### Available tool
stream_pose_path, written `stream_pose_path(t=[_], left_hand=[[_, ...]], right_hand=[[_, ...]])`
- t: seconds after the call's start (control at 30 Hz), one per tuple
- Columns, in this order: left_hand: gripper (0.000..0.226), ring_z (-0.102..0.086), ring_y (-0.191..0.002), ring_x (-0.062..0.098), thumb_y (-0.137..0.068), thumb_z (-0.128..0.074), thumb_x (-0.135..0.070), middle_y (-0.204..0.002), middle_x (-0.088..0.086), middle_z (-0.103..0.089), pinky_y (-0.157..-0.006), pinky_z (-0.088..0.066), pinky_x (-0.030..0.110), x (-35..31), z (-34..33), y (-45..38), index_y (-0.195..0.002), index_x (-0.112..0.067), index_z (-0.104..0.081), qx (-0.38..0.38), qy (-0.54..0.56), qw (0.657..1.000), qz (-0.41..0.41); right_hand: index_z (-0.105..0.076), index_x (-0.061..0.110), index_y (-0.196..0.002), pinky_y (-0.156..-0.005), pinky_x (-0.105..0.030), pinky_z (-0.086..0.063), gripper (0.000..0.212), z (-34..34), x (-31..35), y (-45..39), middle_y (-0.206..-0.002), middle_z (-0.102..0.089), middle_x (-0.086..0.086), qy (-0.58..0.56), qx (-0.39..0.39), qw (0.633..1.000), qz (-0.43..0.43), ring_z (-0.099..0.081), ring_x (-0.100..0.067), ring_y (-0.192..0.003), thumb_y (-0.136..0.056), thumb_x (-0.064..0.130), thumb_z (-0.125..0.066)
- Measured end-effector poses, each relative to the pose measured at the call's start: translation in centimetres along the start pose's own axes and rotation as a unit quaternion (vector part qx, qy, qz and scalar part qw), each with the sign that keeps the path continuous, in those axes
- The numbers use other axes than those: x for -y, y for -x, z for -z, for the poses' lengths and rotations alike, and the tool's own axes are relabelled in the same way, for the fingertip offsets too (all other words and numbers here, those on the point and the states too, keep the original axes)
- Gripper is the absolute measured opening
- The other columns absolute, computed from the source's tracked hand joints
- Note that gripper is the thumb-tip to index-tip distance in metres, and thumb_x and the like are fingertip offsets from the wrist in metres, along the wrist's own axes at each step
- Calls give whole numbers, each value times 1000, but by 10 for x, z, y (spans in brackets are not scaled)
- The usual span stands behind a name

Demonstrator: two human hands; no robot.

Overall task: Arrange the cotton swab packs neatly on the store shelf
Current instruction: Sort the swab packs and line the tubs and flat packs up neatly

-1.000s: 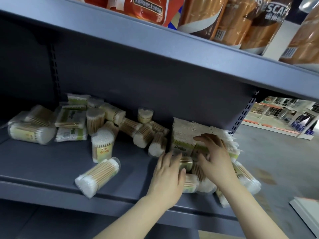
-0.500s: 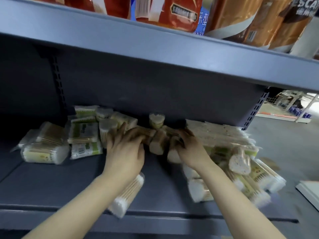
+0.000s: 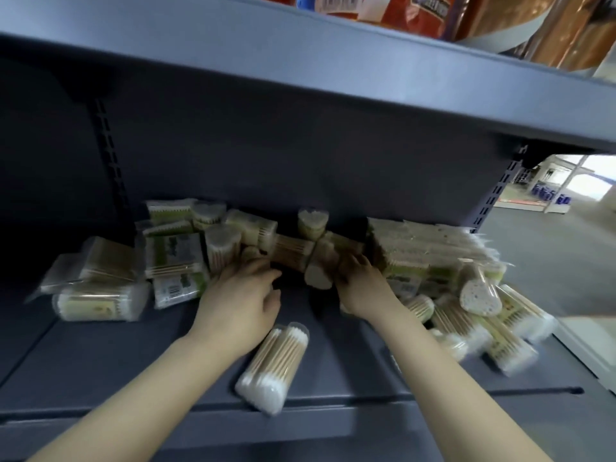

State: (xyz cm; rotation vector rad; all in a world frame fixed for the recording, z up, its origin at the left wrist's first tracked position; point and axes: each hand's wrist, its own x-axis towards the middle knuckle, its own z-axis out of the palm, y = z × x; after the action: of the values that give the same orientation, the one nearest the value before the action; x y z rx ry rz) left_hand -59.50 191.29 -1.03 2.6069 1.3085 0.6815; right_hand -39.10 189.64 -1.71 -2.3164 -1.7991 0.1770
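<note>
Many cotton swab packs lie in disorder on the grey shelf (image 3: pixel 100 361). Flat bags and tubs are heaped at the left (image 3: pixel 100 295), and long packs are piled at the right (image 3: pixel 466 315). One round tub (image 3: pixel 276 365) lies on its side near the front edge. My left hand (image 3: pixel 240 295) reaches into the middle cluster, its fingertips touching a small pack (image 3: pixel 250 253) and its thumb free. My right hand (image 3: pixel 363 285) curls its fingers round the side of a round pack (image 3: pixel 318 275) that lies tipped toward me. The view is blurred.
The upper shelf (image 3: pixel 333 71) hangs low over the packs and carries orange and brown bags (image 3: pixel 416 15). A slotted upright (image 3: pixel 496 198) marks the right end, with open store floor (image 3: pixel 550 261) beyond. The back panel (image 3: pixel 266 161) stands right behind the packs.
Both hands moved from the right pile to the middle cluster of packs. Over the last half second they stayed there and drew slightly closer together.
</note>
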Motion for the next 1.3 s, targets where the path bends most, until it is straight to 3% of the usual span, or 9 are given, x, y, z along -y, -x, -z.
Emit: stream_pose_path(t=[0.13, 0.23, 0.37, 0.47, 0.53, 0.6, 0.93, 1.3], left_hand=[[58, -45, -122, 40, -82, -27, -46, -127, 6, -57, -97, -38, 56, -2, 3, 10, -119, -18, -62, -41, -37, 998, 0], [61, -38, -127, 42, -80, -30, -52, -133, 10, -52, -102, -29, 58, -10, 7, 23, -121, -20, -61, -51, -11, 999, 11], [94, 7, -136, 25, -55, -13, -73, -154, 1, -6, -113, 1, 44, -26, 12, 35, -141, -39, -31, 41, -14, 998, 47], [97, 22, -135, 26, -52, -25, -77, -152, -4, 14, -112, 10, 44, -30, 9, 36, -142, -44, -19, 104, -50, 991, 63], [83, 22, -137, 29, -66, -48, -67, -151, -1, 15, -112, 10, 47, -31, 9, 35, -141, -41, -23, 123, -72, 987, 69], [75, 20, -138, 30, -73, -57, -54, -151, -1, 16, -112, 7, 46, -30, 10, 34, -140, -37, -27, 130, -88, 985, 70], [71, 19, -139, 27, -76, -58, -47, -152, -4, 15, -114, -3, 40, -17, 17, 36, -139, -36, -28, 120, -61, 986, 102], [72, 13, -138, 32, -79, -58, -43, -150, 1, 11, -115, -1, 43, 5, 24, 39, -142, -33, -23, 77, -100, 979, 159]], right_hand=[[-26, 13, -144, -103, -33, -27, 51, 0, 5, 11, -148, -30, -10, -36, -23, 999, 20, -32, -33, -132, -95, 19, -40], [-25, 12, -144, -106, -30, -21, 52, 0, 8, 15, -149, -28, -10, -67, -36, 997, 14, -26, -30, -136, -94, 14, -40], [-24, 17, -144, -110, -39, -24, 54, -4, 9, 15, -150, -25, -10, -104, -33, 994, -24, -25, -33, -136, -93, 19, -43], [-27, 12, -143, -106, -33, -22, 51, -2, 9, 16, -147, -28, -12, -105, -31, 994, -9, -25, -32, -135, -94, 15, -42], [-29, 11, -142, -105, -32, -23, 49, 0, 9, 17, -147, -29, -13, -105, -31, 994, -5, -26, -32, -134, -94, 14, -42], [-29, 12, -141, -105, -34, -25, 50, -2, 9, 16, -146, -28, -15, -104, -29, 994, -4, -27, -35, -133, -93, 14, -42], [-27, 18, -142, -107, -44, -23, 52, -3, 21, 28, -148, -19, -15, -99, -20, 994, -48, -19, -38, -133, -93, 27, -42], [-28, 21, -141, -106, -40, -22, 53, -8, 39, 50, -139, -27, -15, -91, -54, 994, -42, -25, -34, -128, -94, 40, -41]])
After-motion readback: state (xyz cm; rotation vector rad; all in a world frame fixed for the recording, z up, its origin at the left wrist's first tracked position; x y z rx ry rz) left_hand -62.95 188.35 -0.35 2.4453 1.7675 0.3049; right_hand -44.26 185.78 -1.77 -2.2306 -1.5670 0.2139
